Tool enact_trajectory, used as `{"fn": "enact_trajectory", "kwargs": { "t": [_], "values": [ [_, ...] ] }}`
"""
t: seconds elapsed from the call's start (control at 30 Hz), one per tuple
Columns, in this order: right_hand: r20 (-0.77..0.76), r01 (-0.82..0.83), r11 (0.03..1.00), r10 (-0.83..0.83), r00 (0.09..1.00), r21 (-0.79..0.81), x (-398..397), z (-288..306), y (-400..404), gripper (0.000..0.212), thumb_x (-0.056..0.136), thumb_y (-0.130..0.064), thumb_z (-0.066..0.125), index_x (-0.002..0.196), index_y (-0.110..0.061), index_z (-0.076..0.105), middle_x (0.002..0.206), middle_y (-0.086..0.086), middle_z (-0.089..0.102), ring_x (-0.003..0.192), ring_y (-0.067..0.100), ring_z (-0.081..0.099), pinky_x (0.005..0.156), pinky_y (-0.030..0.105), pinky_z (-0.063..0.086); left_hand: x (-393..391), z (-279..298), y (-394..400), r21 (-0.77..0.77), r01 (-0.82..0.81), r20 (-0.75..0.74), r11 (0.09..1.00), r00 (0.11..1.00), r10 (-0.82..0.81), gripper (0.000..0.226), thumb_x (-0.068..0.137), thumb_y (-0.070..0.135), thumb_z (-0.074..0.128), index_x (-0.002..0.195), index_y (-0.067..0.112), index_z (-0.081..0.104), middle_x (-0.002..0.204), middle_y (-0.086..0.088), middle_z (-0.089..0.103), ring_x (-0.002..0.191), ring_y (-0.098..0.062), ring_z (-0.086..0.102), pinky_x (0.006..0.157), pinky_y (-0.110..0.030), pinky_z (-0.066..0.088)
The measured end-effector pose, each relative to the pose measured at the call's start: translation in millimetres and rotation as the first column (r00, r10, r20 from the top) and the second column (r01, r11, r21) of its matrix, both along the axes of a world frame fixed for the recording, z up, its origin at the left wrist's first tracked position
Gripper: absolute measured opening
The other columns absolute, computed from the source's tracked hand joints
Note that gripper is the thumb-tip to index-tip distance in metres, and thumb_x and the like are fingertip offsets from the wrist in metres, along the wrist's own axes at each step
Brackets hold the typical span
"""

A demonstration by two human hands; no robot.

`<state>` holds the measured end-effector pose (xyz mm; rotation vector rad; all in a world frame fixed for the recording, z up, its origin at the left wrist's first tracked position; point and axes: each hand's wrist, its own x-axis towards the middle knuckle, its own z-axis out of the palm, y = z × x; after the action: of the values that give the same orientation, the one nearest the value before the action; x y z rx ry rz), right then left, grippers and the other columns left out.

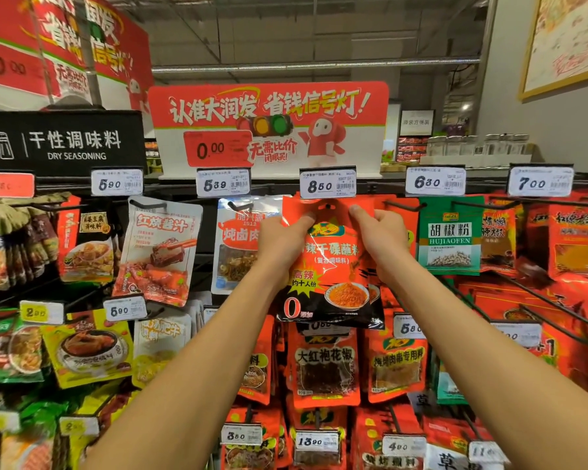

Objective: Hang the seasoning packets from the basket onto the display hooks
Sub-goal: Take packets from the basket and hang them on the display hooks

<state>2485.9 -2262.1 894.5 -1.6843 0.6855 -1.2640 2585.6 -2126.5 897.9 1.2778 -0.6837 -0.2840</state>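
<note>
Packet first: a glossy red-and-black plastic seasoning packet [330, 266] is held up right under the white 8.50 price tag [327, 183], its punched hang hole at the top edge. It's pinched at the upper left corner by the left hand [282, 240] and at the upper right by the right hand [381, 237], thumbs pressed on the front. So the hanging step looks to be in hand, hole being lined up. The black wire hook itself can't really be made out behind the tag. Next, the hole probably needs threading over the hook tip, then pushing back. A green pepper powder pouch [449, 237] hangs just beside it.
</note>
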Motion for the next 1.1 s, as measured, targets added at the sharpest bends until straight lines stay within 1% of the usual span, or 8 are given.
{"fn": "enact_trajectory", "kwargs": {
  "t": [0.23, 0.33, 0.43, 0.53, 0.73, 0.83, 1.03, 1.1],
  "values": [
    [-0.011, -0.032, 0.999, 0.032, 0.999, -0.023, -5, -8, 0, 0.038, 0.096, -0.052, 0.058, 0.076, -0.019, 0.064, 0.058, -0.011, 0.065, 0.054, 0.004, 0.061, 0.058, 0.03, 0.045, -5, -3, 5, 0.036, -0.122, 0.187, 0.992, 0.976, 0.113, 0.021, 0.092, 0.032, 0.069, 0.092, 0.011, 0.07, 0.088, -0.013, 0.076, 0.083, -0.033, 0.074, 0.081, -0.056, 0.06],
    [-0.018, -0.112, 0.993, 0.112, 0.994, 0.026, -22, -27, 4, 0.056, 0.092, -0.056, 0.061, 0.129, -0.014, 0.06, 0.106, -0.001, 0.073, 0.095, 0.016, 0.07, 0.083, 0.041, 0.057, -6, -35, 18, 0.088, -0.276, 0.421, 0.957, 0.881, 0.216, 0.055, 0.09, 0.049, 0.067, 0.134, 0.018, 0.055, 0.127, -0.002, 0.06, 0.114, -0.022, 0.06, 0.099, -0.045, 0.051],
    [-0.072, -0.196, 0.98, 0.197, 0.978, 0.016, -38, -58, 22, 0.087, 0.082, -0.064, 0.064, 0.153, -0.026, 0.032, 0.137, -0.008, 0.059, 0.121, 0.016, 0.061, 0.103, 0.046, 0.05, -7, -74, 35, 0.207, -0.124, 0.459, 0.97, 0.888, 0.016, 0.094, 0.081, 0.06, 0.073, 0.155, 0.04, 0.018, 0.137, 0.016, 0.035, 0.121, -0.003, 0.043, 0.102, -0.029, 0.038],
    [-0.178, -0.241, 0.961, 0.216, 0.96, -0.132, -32, -73, 37, 0.079, 0.085, -0.065, 0.054, 0.151, -0.034, 0.025, 0.139, -0.009, 0.057, 0.126, 0.015, 0.057, 0.108, 0.043, 0.044, 0, -86, 36, 0.273, 0.102, 0.431, 0.957, 0.876, -0.216, 0.072, 0.084, 0.05, 0.077, 0.143, 0.042, 0.036, 0.133, 0.017, 0.058, 0.12, -0.003, 0.058, 0.099, -0.027, 0.046],
    [-0.354, -0.243, 0.953, 0.167, 0.92, -0.183, 0, -66, 14, 0.083, 0.105, -0.038, 0.047, 0.159, -0.006, -0.008, 0.162, 0.011, 0.033, 0.148, 0.029, 0.034, 0.118, 0.039, 0.032, 27, -68, 8, 0.283, -0.046, 0.61, 0.958, 0.779, -0.142, 0.045, 0.087, 0.029, 0.078, 0.126, 0.031, 0.056, 0.117, 0.009, 0.068, 0.107, -0.007, 0.064, 0.098, -0.039, 0.051],
    [-0.413, -0.23, 0.954, 0.133, 0.901, -0.194, 6, -66, -1, 0.082, 0.105, -0.035, 0.046, 0.158, -0.006, -0.009, 0.162, 0.017, 0.031, 0.146, 0.033, 0.036, 0.117, 0.048, 0.035, 33, -69, -11, 0.292, -0.082, 0.632, 0.953, 0.764, -0.128, 0.051, 0.084, 0.029, 0.082, 0.128, 0.018, 0.06, 0.119, 0.0, 0.068, 0.111, -0.018, 0.064, 0.097, -0.045, 0.052],
    [-0.52, -0.26, 0.948, 0.131, 0.844, -0.184, 1, -67, -15, 0.091, 0.104, -0.045, 0.044, 0.156, -0.013, -0.024, 0.165, 0.021, 0.021, 0.148, 0.036, 0.031, 0.119, 0.048, 0.032, 33, -73, -20, 0.303, -0.123, 0.642, 0.945, 0.76, -0.107, 0.061, 0.079, 0.035, 0.084, 0.131, 0.02, 0.055, 0.122, -0.003, 0.065, 0.115, -0.021, 0.062, 0.099, -0.047, 0.052],
    [-0.52, -0.263, 0.947, 0.133, 0.844, -0.184, -2, -63, -14, 0.092, 0.102, -0.048, 0.047, 0.158, -0.012, -0.017, 0.162, 0.019, 0.028, 0.145, 0.035, 0.037, 0.117, 0.046, 0.035, 33, -74, -18, 0.303, -0.15, 0.634, 0.941, 0.769, -0.081, 0.062, 0.078, 0.038, 0.084, 0.13, 0.02, 0.056, 0.122, -0.004, 0.064, 0.114, -0.021, 0.062, 0.098, -0.047, 0.052]
  ]
}}
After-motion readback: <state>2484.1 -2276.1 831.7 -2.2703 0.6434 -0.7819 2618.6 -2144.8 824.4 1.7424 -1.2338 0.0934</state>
